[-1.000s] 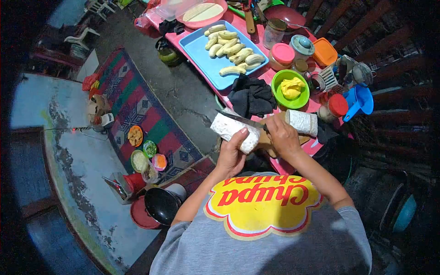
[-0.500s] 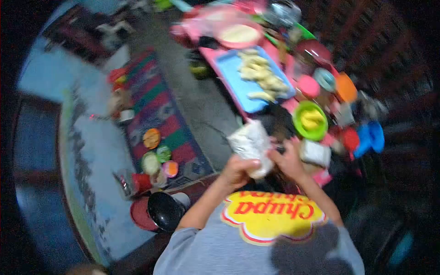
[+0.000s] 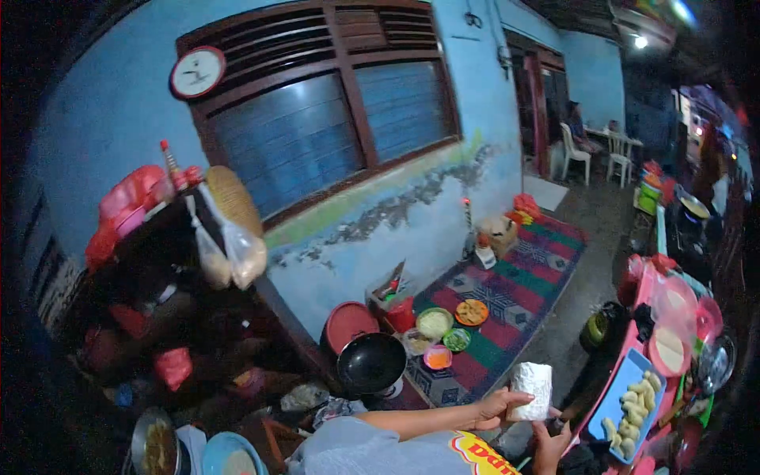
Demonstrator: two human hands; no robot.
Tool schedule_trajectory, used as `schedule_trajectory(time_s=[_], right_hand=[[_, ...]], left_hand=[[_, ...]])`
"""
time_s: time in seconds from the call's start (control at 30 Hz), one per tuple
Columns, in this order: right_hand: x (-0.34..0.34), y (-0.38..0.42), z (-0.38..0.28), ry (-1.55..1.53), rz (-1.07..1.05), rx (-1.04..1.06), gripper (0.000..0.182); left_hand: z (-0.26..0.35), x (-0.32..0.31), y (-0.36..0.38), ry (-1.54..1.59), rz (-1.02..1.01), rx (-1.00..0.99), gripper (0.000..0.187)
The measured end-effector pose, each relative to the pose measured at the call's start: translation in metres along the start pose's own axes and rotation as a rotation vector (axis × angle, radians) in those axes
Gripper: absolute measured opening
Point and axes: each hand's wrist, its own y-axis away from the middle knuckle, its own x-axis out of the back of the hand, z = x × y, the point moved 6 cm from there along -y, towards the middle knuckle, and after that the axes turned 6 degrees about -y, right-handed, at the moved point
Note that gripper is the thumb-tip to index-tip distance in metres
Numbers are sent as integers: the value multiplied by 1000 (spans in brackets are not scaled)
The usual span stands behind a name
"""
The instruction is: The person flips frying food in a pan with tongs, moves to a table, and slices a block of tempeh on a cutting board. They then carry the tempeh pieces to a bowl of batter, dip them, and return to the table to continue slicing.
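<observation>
A silver-white wrapped packet [image 3: 532, 391] is held upright in front of the body, near the bottom right. My left hand [image 3: 500, 405] grips its left side, with fingers and thumb pressed on the wrapping. Below the packet's lower right is my right hand [image 3: 550, 443], its fingers curled near a small dark thing that I cannot make out. Right of my hands, the blue tray [image 3: 600, 422] holds several pale yellow pieces [image 3: 633, 408].
A black wok [image 3: 371, 362] stands left of my arm. Bowls of food, one orange [image 3: 472, 312], lie on a patterned mat [image 3: 518, 297]. Pink table [image 3: 582, 431] at right; a seated person [image 3: 579, 127] and white chairs [image 3: 575, 153] far back.
The view has swung left and up, so the wall and windows now show. The table has shifted to the right edge. The packet remains in my left hand.
</observation>
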Motion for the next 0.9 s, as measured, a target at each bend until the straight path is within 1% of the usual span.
schedule_trajectory(time_s=[0.07, 0.1, 0.17, 0.2, 0.23, 0.27, 0.3, 0.33, 0.37, 0.4, 0.43, 0.47, 0.53, 0.57, 0.6, 0.63, 0.67, 0.73, 0.77, 0.8, 0.87, 0.9], right_hand=[[-18, 3, -47, -161, -102, 3, 28], [-21, -1, -35, -159, -109, 8, 28], [-28, -16, -1, -385, -127, 145, 14], [-28, -15, 16, -431, -77, -16, 10], [-25, -12, 9, -303, -99, -25, 10], [-21, -9, -5, -174, -92, -49, 10], [-16, -6, -15, -139, -58, -66, 11], [-11, -4, -23, -106, -9, -89, 12], [-5, 1, -29, -208, 22, -101, 12], [1, 2, -39, -308, 53, -87, 12], [6, 4, -50, -307, 14, -160, 11], [7, 9, -62, -312, -39, -231, 11], [8, 17, -82, -395, -45, -145, 9], [9, 20, -89, -505, -40, -54, 8], [27, 20, -89, -430, -13, -122, 12], [36, 19, -83, -145, 33, -10, 21], [40, 18, -80, 144, 71, 94, 31], [47, 22, -83, 474, 196, 188, 47], [46, 25, -70, 454, 201, 108, 48], [47, 26, -58, 467, 205, 102, 48], [55, 26, -35, 468, 293, 134, 47], [59, 25, -32, 426, 338, 201, 38]], left_hand=[[11, 13, 11, 123, 50, -49, 36], [10, 19, 14, 139, 65, -40, 35], [5, 35, 9, 117, 92, -63, 36], [0, 38, 8, 93, 105, -74, 37], [-1, 34, 9, 58, 103, -57, 37], [-16, 48, 1, 82, 127, -22, 39], [-22, 46, -1, 169, 65, 41, 35], [-28, 50, -7, 244, 50, 20, 37], [-25, 41, -3, 273, 62, 102, 42], [-21, 31, -5, 369, -121, 140, 49], [-20, 26, -8, 410, -205, 137, 55], [-22, 24, -12, 465, -210, 196, 61], [-37, 7, -15, 562, -370, 327, 69], [-54, 10, -23, 561, -396, 374, 69], [-77, 5, -41, 598, -470, 345, 68], [-89, 7, -50, 648, -556, 312, 68], [-91, -3, -54, 651, -569, 336, 68], [-102, 1, -67, 372, -137, 298, 57], [-99, -8, -70, 436, -222, 317, 49], [-99, -15, -74, 446, -230, 325, 49], [-100, -18, -84, 287, -118, 279, 47], [-95, -25, -86, 317, -152, 262, 45]])
